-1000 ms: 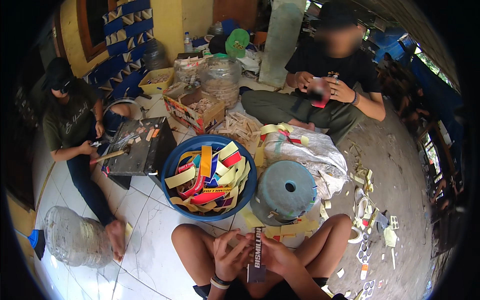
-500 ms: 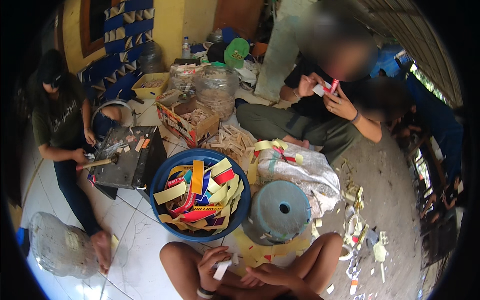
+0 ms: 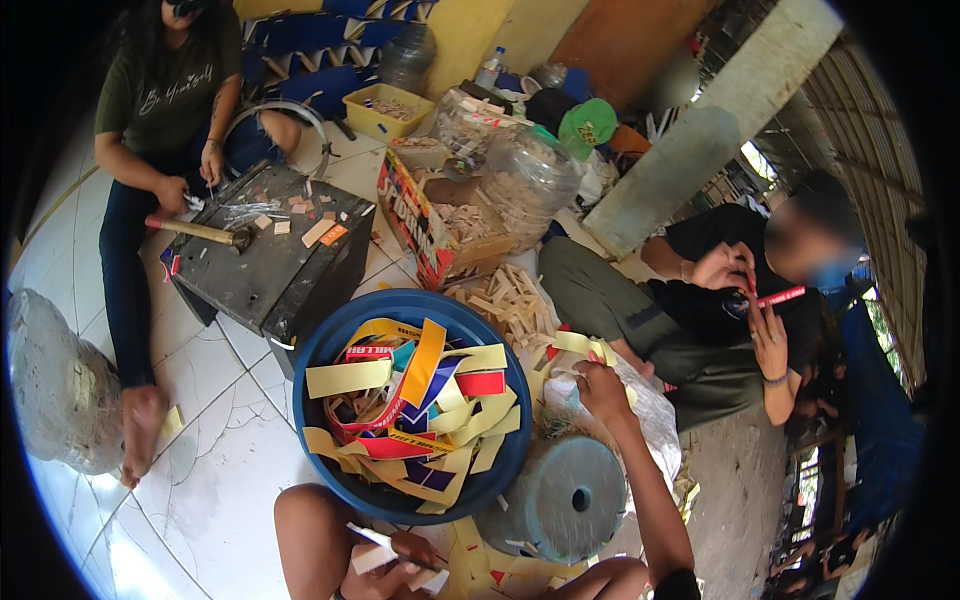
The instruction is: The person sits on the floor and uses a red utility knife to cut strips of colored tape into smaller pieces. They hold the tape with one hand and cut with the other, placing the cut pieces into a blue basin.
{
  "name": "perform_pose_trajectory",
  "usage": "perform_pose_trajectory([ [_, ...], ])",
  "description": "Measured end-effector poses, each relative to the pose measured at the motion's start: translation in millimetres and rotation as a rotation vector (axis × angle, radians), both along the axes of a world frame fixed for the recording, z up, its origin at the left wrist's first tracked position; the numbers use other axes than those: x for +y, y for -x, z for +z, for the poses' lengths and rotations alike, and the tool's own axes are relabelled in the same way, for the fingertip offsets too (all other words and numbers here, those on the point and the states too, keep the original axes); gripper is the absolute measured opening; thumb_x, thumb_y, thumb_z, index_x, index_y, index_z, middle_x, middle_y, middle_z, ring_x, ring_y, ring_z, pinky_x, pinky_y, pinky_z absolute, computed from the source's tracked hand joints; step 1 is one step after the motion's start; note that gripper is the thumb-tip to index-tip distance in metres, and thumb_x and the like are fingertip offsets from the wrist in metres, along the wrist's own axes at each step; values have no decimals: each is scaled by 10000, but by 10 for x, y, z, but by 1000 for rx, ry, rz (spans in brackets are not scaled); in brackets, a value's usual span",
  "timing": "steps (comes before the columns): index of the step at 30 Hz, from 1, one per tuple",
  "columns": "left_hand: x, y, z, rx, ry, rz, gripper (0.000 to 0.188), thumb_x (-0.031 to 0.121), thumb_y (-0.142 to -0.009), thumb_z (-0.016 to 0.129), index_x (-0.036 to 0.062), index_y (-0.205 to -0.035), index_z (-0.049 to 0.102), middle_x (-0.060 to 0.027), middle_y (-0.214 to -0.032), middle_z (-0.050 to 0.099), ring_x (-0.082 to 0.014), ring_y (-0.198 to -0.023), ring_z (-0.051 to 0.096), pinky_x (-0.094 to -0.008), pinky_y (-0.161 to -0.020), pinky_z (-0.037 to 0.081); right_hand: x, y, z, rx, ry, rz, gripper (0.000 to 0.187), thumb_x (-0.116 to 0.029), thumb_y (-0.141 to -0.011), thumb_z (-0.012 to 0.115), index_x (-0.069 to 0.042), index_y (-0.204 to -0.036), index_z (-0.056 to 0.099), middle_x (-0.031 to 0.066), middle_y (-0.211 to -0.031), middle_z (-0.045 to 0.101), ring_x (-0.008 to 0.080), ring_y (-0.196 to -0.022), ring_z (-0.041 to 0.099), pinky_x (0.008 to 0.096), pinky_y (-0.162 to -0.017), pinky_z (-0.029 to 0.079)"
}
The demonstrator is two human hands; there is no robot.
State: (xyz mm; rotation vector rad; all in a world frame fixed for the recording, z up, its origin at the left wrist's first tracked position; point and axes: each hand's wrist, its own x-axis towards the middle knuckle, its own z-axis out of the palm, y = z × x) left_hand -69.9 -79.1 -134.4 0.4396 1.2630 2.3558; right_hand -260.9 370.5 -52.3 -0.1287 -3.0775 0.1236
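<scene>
Low at the front, my left hand (image 3: 412, 549) is closed around a small pale wooden block (image 3: 372, 557) and white strips (image 3: 436, 581). My right arm stretches forward over a round grey-blue drum-shaped block (image 3: 572, 500) with a hole in its top. At the white woven sack (image 3: 655, 425), my right hand (image 3: 602, 390) has its fingers drawn together beside a yellow strip (image 3: 578, 344) and a bit of red; what lies between the fingertips is hidden. A blue basin (image 3: 312, 420), left of the drum, holds many coloured and cream strips (image 3: 420, 400).
Loose wooden pieces (image 3: 510, 308) lie behind the basin, near an open carton (image 3: 430, 235). To the left a person works at a dark box-like table (image 3: 280, 275) with a hammer (image 3: 200, 232) on it. Another person (image 3: 700, 300) sits at the right, handling a red strip.
My right hand has left my lap and reached forward to the sack. My left hand has stayed low, holding the block and white strips. The view has turned and shifted.
</scene>
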Motion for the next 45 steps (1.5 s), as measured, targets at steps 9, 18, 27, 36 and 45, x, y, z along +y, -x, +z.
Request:
perform_pose_trajectory([
  [9,-10,188,18,61,-88,-182,238,142,-1008,591,-38,-1140,673,-228,-1206,656,-379,-1190,591,-497,-1048,424,493,1122,-1118,-321,-435,47,333,-53,-870,661,-78,-1202,665,122,-1326,614,313,-1272,591,489,-1008,509],
  [18,44,261,-184,28,-385,-427,317,86,-979,559,-82,-1232,650,-300,-1333,596,-440,-1312,530,-529,-1114,362,681,1138,-1436,-283,-494,136,411,-76,-826,708,-67,-1231,635,157,-1306,626,328,-1248,610,502,-1016,515],
  [27,-70,277,-141,-76,-321,-546,248,129,-1007,582,-48,-1130,705,-281,-1383,574,-420,-1374,478,-530,-1136,339,608,1045,-1211,-210,-532,253,156,-73,-878,685,-43,-1030,694,166,-1165,689,328,-966,735,438,-840,612],
  [36,-37,126,-47,-199,-324,-84,210,157,-1042,615,-26,-1144,637,-165,-1110,706,-292,-1099,677,-461,-1022,505,106,132,-73,376,323,111,212,-185,-993,660,-18,-1117,701,177,-869,734,302,-843,732,399,-728,550],
  [45,28,187,486,-152,-310,75,212,117,-1007,667,-14,-1165,617,-132,-1055,699,-268,-1038,698,-435,-960,563,-485,-1673,1562,774,1412,25,418,-347,-1085,546,1,-1317,566,209,-1316,663,252,-1141,691,398,-1040,541],
])
